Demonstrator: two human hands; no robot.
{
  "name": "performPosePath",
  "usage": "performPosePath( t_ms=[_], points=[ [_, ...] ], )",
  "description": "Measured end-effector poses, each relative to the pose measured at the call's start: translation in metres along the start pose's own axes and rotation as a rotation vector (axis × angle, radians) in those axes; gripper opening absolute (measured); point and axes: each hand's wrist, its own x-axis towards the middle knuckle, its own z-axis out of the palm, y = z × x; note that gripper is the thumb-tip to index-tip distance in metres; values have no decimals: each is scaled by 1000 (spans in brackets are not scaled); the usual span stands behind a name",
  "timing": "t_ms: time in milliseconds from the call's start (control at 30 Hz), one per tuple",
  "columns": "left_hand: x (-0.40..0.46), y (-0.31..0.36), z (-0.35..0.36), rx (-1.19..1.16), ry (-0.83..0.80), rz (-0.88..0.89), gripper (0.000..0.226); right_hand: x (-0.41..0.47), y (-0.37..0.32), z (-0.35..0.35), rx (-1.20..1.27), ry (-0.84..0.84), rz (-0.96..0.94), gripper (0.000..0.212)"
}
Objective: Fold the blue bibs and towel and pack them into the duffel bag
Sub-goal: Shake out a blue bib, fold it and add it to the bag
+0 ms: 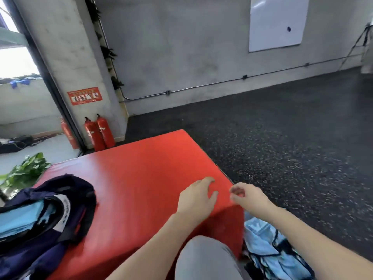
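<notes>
Duffel bag (42,221) at red mat's (141,168) left edge

One red padded block (145,174). One dark duffel bag (46,219), light blue cloth inside. One heap of light blue fabric (268,245) on the floor, pieces uncountable. Two bare hands: left (196,196), right (249,196). Three red fire extinguishers (99,132). One whiteboard (276,23).
</notes>
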Motion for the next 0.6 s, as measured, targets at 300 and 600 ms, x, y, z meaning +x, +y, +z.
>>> performPosePath(
  t_ms=[300, 600],
  points=[
    [17, 87, 133, -13, -407, -7, 42, -34, 147, -41, 3, 28, 288, 4],
    [23, 69, 246, 58, -798, -107, 43, -27, 256, 4, -43, -181, 459, 18]
  ],
)
